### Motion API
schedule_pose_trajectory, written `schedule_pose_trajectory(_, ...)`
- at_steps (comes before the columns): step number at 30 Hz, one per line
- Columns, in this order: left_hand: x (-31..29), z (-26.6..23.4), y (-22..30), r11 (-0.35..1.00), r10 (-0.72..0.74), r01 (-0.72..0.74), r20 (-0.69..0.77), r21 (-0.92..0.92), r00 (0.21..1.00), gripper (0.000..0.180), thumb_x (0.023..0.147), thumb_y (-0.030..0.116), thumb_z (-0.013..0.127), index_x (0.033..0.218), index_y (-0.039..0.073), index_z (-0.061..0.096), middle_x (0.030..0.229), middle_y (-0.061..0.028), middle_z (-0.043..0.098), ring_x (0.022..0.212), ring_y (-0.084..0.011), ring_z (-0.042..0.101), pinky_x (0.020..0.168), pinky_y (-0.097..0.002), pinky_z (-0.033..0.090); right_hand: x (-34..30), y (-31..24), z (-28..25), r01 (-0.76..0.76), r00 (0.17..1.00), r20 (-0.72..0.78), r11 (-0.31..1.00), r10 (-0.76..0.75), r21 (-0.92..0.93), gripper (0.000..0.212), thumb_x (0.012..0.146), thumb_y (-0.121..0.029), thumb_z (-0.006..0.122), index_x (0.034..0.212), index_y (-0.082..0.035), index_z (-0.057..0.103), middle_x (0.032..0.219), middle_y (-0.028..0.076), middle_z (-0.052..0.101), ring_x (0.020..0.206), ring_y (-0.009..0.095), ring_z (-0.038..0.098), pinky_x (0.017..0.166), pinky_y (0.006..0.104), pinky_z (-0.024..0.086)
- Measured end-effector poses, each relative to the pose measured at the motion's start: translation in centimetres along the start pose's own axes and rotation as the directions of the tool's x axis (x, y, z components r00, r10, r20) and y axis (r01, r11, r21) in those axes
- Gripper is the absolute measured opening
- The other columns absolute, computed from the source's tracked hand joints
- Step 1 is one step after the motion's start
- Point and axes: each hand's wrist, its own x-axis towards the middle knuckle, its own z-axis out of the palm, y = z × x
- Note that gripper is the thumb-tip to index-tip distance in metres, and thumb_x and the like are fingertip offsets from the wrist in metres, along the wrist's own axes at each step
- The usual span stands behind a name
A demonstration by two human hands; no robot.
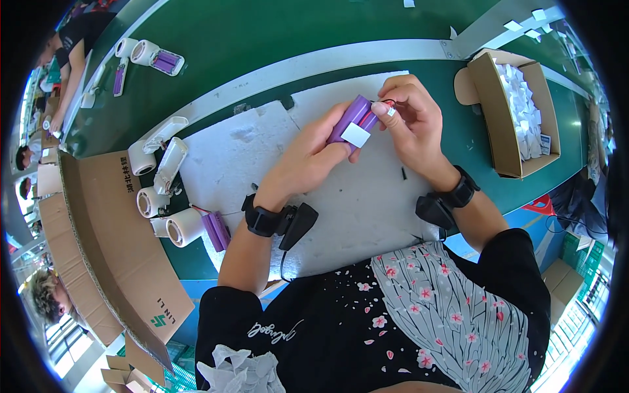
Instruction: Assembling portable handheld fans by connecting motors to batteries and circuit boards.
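Observation:
A purple battery pack (352, 120) with a white label patch is held above the foam board by my left hand (313, 152), whose fingers wrap its left side and lower end. At the pack's right end, my right hand (414, 124) pinches the red and black wires with a small white connector (391, 111). The fingertips of the two hands nearly meet there. Beneath both hands lies a white foam board (357, 196) with dark smudges. Each wrist wears a black strap with a black box on it.
On the left stand several white round-headed housings (185, 226), beside another purple battery pack (215, 230). A large cardboard box (124, 242) stands further left. At the right, an open carton (499, 124) holds white pieces. More housings (145, 52) lie beyond the metal rail (275, 71). A co-worker's arm (73, 85) reaches in far left.

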Motion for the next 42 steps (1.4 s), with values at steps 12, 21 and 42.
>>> schedule_pose_trajectory(12,-0.1,-0.3,-0.6,0.959,-0.016,0.01,0.019,0.284,1.0,0.054,0.079,0.003,0.046,0.132,-0.003,0.046,0.097,-0.0094,0.062,0.079,-0.0123,0.062,0.069,-0.0263,0.05,-0.7,0.2,-0.1,-0.006,0.998,0.06,0.999,0.009,-0.049,0.009,0.093,-0.007,0.061,0.095,0.0,0.057,0.111,0.015,0.065,0.076,0.01,0.059,0.063,0.0219,0.05)
schedule_pose_trajectory(21,-0.2,-0.2,0.3,0.979,-0.124,0.127,-0.03,0.161,0.992,0.052,0.079,0.003,0.045,0.13,0.0,0.049,0.086,-0.0082,0.065,0.064,-0.0095,0.058,0.058,-0.0247,0.048,-0.4,-0.5,-0.1,-0.185,0.98,0.098,0.978,0.176,0.094,0.009,0.093,-0.007,0.061,0.097,0.002,0.06,0.11,0.015,0.065,0.081,0.012,0.061,0.065,0.0234,0.051)
schedule_pose_trajectory(42,-0.2,-0.5,0.0,0.988,-0.157,0.157,0.016,-0.005,0.987,0.044,0.079,0.007,0.048,0.122,0.001,0.052,0.087,-0.0076,0.065,0.064,-0.0095,0.057,0.056,-0.0246,0.046,0.1,-0.3,-0.7,-0.334,0.94,0.172,0.9,0.295,0.28,0.012,0.093,-0.009,0.063,0.093,0.003,0.063,0.09,0.009,0.064,0.07,0.012,0.059,0.057,0.0248,0.049)
